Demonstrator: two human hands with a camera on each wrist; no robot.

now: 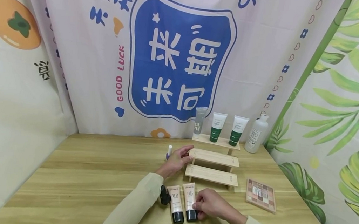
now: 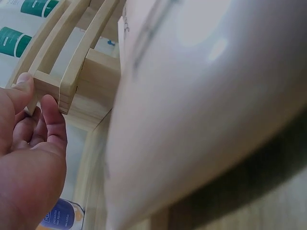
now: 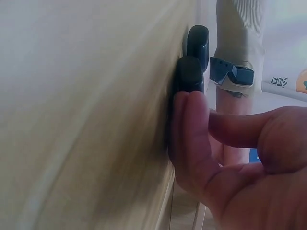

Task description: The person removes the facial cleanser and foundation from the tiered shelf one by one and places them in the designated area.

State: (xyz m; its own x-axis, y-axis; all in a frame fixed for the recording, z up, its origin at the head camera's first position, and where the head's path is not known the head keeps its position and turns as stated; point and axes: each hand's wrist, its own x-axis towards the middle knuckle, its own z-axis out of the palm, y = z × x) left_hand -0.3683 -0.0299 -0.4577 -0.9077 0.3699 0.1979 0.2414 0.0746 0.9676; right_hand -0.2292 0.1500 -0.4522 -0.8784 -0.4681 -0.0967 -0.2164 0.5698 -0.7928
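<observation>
My left hand (image 1: 178, 159) grips the left end of the middle tier of a stepped wooden stand (image 1: 215, 157). In the left wrist view, the thumb lies on one side of the board and curled fingers on the other. Two pale pink BB cream tubes with black caps lie on the table before the stand. My right hand (image 1: 211, 204) pinches the right BB cream tube (image 1: 189, 195) along its lower side, near the cap. Beside it lies the left BB cream tube (image 1: 175, 198), close to the left wrist. The right wrist view shows fingertips against one black cap (image 3: 191, 74).
On the top tier stand a grey tube (image 1: 199, 122) and two white-and-green tubes (image 1: 218, 126) (image 1: 238, 130). A clear bottle (image 1: 256, 135) stands right of them. An eyeshadow palette (image 1: 261, 194) lies at the right. A nail polish bottle (image 1: 168, 153) stands behind my left hand.
</observation>
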